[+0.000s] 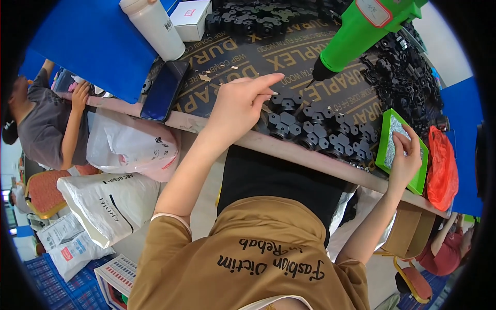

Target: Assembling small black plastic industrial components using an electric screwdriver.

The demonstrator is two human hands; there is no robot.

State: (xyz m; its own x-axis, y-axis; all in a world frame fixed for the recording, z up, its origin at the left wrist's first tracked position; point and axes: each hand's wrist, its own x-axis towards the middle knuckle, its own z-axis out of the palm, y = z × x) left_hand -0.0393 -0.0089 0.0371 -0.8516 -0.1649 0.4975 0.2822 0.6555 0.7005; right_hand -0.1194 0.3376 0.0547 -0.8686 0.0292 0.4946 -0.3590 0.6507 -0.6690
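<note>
1. While hovering over the near edge at twelve o'clock, extends an index finger from the left grip (238,106) and curls the others in; cannot tell if released or clenched on something small.
2. Reaches with the right grip (405,161) into the lime-green tray (383,144) at three o'clock, with thumb and fingertips drawn close over small silvery pieces (396,125); cannot tell if grasping one.
3. Has black moulded parts (316,135) with grey hexagonal faces clustered at two o'clock, along the near edge of the dark, gold-printed surface (279,47), between both grips.
4. Shows a green electric screwdriver (351,41) toward one o'clock, with its thin bit aimed at seven.
5. Farther out at two o'clock, shows heaped loose black pieces (398,85); at three, just beyond the tray, a red plastic bag (442,170).
6. At ten o'clock, shows a dark-screened smartphone (164,93); at eleven, a white bottle (155,31) beside a small white carton (191,21).
</note>
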